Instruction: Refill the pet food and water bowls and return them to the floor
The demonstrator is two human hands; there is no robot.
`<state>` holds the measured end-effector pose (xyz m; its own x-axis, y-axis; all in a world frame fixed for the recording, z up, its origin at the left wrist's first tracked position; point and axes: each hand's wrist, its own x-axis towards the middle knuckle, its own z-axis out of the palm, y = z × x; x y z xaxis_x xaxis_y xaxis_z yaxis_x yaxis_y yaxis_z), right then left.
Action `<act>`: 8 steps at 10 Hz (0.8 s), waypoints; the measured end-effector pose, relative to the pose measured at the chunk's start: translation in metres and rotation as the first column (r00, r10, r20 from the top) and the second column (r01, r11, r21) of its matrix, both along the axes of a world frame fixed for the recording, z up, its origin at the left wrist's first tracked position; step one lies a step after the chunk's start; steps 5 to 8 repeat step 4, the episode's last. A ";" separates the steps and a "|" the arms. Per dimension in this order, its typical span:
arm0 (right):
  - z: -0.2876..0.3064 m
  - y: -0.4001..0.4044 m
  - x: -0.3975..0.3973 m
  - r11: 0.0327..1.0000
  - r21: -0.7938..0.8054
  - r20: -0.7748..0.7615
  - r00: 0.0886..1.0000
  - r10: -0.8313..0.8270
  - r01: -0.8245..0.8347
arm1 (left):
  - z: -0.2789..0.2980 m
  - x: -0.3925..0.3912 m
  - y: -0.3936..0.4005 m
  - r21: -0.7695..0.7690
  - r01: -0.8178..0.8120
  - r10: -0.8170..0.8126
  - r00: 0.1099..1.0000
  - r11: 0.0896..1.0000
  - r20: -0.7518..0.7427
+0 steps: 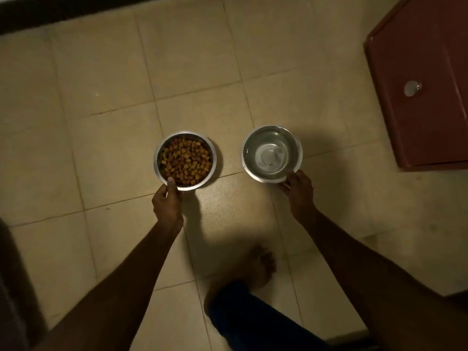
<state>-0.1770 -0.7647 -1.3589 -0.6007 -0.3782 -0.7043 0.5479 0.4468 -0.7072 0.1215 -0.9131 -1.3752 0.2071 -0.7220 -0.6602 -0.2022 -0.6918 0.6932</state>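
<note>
Two steel bowls are over the beige tiled floor (114,153), side by side. The food bowl (209,150) on the left is full of brown and yellow kibble (186,159). My left hand (168,201) grips its near rim, thumb over the edge. The water bowl (272,154) on the right holds clear water. My right hand (298,188) pinches its near rim from the lower right. I cannot tell whether the bowls touch the floor or hang just above it.
A dark red cabinet (430,122) with a round metal knob (412,88) stands at the right. A dark baseboard (63,13) runs along the top left. My bare foot (263,264) and a leg in dark trousers (243,315) are below the bowls.
</note>
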 end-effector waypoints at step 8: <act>0.003 0.012 -0.002 0.874 0.440 -0.113 0.953 0.282 -0.206 | 0.019 0.007 0.021 0.181 0.293 -0.328 0.919 0.939 0.218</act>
